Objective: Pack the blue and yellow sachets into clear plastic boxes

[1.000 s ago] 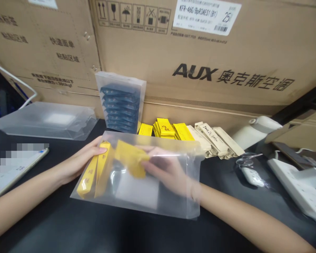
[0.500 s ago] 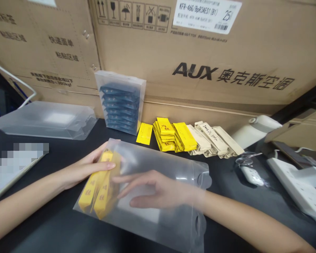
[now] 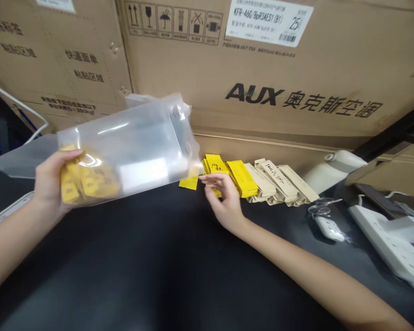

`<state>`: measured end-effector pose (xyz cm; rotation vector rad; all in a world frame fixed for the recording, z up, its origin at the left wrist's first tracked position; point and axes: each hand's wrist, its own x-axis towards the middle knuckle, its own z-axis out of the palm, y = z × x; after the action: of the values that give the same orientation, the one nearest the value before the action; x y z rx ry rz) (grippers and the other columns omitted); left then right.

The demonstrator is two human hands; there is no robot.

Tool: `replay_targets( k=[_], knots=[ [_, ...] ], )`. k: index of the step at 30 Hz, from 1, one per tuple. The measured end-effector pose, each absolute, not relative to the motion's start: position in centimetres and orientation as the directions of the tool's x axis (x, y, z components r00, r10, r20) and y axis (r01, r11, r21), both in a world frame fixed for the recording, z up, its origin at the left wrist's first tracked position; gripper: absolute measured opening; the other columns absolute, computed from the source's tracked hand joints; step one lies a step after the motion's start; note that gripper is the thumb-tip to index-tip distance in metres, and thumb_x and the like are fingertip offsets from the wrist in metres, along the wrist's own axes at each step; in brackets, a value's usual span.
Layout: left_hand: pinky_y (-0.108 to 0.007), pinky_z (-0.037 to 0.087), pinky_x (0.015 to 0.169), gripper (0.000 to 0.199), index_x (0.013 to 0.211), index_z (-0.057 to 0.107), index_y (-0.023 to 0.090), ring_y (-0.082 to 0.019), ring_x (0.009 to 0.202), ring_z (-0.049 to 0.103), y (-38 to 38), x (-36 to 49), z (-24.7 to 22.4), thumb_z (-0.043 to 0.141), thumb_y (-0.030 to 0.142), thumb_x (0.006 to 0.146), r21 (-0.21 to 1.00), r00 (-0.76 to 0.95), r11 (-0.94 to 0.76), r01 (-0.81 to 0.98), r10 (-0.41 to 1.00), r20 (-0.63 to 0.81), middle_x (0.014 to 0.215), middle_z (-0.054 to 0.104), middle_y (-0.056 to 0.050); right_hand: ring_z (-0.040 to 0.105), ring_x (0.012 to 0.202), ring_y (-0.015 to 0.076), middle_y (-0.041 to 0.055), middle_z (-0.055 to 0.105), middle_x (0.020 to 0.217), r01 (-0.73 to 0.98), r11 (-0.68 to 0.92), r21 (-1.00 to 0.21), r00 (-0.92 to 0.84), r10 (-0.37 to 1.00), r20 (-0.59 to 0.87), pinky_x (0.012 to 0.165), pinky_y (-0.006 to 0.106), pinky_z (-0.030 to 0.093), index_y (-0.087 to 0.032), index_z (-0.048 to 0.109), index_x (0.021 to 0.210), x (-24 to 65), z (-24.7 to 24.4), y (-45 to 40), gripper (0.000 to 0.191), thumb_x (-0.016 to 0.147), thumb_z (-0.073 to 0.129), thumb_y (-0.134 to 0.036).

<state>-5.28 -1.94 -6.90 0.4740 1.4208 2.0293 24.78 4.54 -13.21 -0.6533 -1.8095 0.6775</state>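
A clear, frosted plastic box [image 3: 131,147] is held raised at the left of the frame by the left hand [image 3: 50,179], whose grip is closed around its lower end. Several yellow sachets [image 3: 86,181] are seen inside that end. At centre, the right hand [image 3: 224,202], fingers spread apart and holding nothing, is laid against a stack of yellow sachets [image 3: 234,177] on the black tabletop [image 3: 158,266]. Beige paper sachets [image 3: 279,184] are lined up just beside them, before brown cardboard cartons [image 3: 296,92].

hands 2: left [image 3: 50,179], right [image 3: 224,202] | clear boxes 2: held [image 3: 134,147], far left [image 3: 17,158] | yellow sachets in held box: about 3 [image 3: 86,181] | loose yellow sachet 1 [image 3: 189,183] | yellow pile, tan pile: uncountable | power strip 1 [image 3: 386,241]
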Motion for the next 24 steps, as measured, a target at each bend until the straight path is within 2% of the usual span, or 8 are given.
replay_targets(
  k=[2,4,6,9,13,15,21,24],
  knots=[
    [-0.022,0.059,0.042,0.013,0.071,0.066,0.016,-0.012,0.046,0.065,-2.2,-4.6,-6.7,0.061,0.012,0.059,0.925,-0.758,-0.285,-0.252,0.652,-0.006,0.058,0.067,0.005,0.06,0.119,0.0248,0.0145,0.063,0.124,0.284,0.787,-0.548,-0.582,0.595,0.554,0.101,0.047,0.05,-0.019,0.052,0.123,24.9,-13.6,4.7,0.032,0.091,0.053,-0.023],
    [-0.028,0.062,0.046,0.014,0.073,0.067,0.016,-0.016,0.052,0.067,-2.5,-4.2,-6.7,0.061,0.012,0.061,0.929,-0.741,-0.283,-0.238,0.672,0.015,0.06,0.067,0.004,0.047,0.134,0.0305,0.0215,0.051,0.14,0.363,0.851,-0.38,-0.757,0.507,0.413,0.109,0.052,0.042,-0.011,0.045,0.136,24.9,-13.9,4.6,0.047,0.093,0.052,-0.029],
    [-0.036,0.065,0.054,0.015,0.076,0.067,0.016,-0.021,0.06,0.07,-2.5,-4.2,-7.0,0.06,0.013,0.063,0.932,-0.727,-0.28,-0.229,0.686,0.028,0.062,0.067,0.002,0.038,0.139,0.0349,0.0277,0.041,0.146,0.415,0.865,-0.282,-0.813,0.491,0.311,0.111,0.054,0.039,-0.002,0.038,0.142,24.7,-14.1,4.5,0.059,0.095,0.05,-0.036],
    [-0.047,0.064,0.068,0.016,0.079,0.067,0.015,-0.025,0.071,0.072,-2.3,-4.4,-7.5,0.061,0.014,0.064,0.932,-0.735,-0.302,-0.2,0.675,0.061,0.065,0.067,0.0,0.044,0.134,0.0379,0.0308,0.046,0.141,0.463,0.864,-0.198,-0.824,0.502,0.265,0.109,0.054,0.04,0.005,0.039,0.14,24.5,-14.1,4.2,0.064,0.095,0.049,-0.04],
    [-0.052,0.061,0.08,0.018,0.083,0.067,0.013,-0.024,0.076,0.071,-2.2,-4.3,-7.7,0.06,0.016,0.066,0.923,-0.744,-0.337,-0.185,0.662,0.093,0.074,0.069,-0.001,0.056,0.122,0.0361,0.0267,0.058,0.13,0.448,0.874,-0.187,-0.829,0.485,0.28,0.103,0.053,0.047,-0.001,0.046,0.137,24.5,-13.6,3.9,0.055,0.094,0.052,-0.036],
    [-0.051,0.06,0.082,0.019,0.084,0.067,0.013,-0.024,0.078,0.071,-2.2,-4.1,-7.5,0.059,0.017,0.067,0.925,-0.724,-0.32,-0.207,0.686,0.075,0.075,0.07,-0.001,0.057,0.122,0.0353,0.0255,0.058,0.13,0.441,0.873,-0.208,-0.826,0.486,0.288,0.101,0.054,0.048,-0.004,0.046,0.138,24.6,-13.4,3.8,0.054,0.094,0.053,-0.035],
    [-0.044,0.062,0.079,0.014,0.079,0.064,0.017,-0.026,0.085,0.072,-2.7,-3.7,-7.4,0.06,0.016,0.065,0.935,-0.72,-0.293,-0.201,0.691,0.061,0.063,0.065,0.002,0.025,0.145,0.036,0.0254,0.029,0.154,0.41,0.851,-0.329,-0.844,0.491,0.216,0.113,0.055,0.033,-0.007,0.038,0.145,25.1,-14.3,4.0,0.071,0.092,0.051,-0.053],
    [-0.044,0.063,0.076,0.016,0.08,0.064,0.017,-0.027,0.085,0.072,-2.7,-3.7,-7.5,0.06,0.017,0.065,0.938,-0.717,-0.283,-0.2,0.695,0.057,0.065,0.067,0.002,0.018,0.146,0.0368,0.0243,0.024,0.156,0.427,0.826,-0.369,-0.837,0.515,0.185,0.115,0.057,0.029,-0.008,0.034,0.148,25.2,-14.7,4.2,0.082,0.088,0.052,-0.061]
  ],
)
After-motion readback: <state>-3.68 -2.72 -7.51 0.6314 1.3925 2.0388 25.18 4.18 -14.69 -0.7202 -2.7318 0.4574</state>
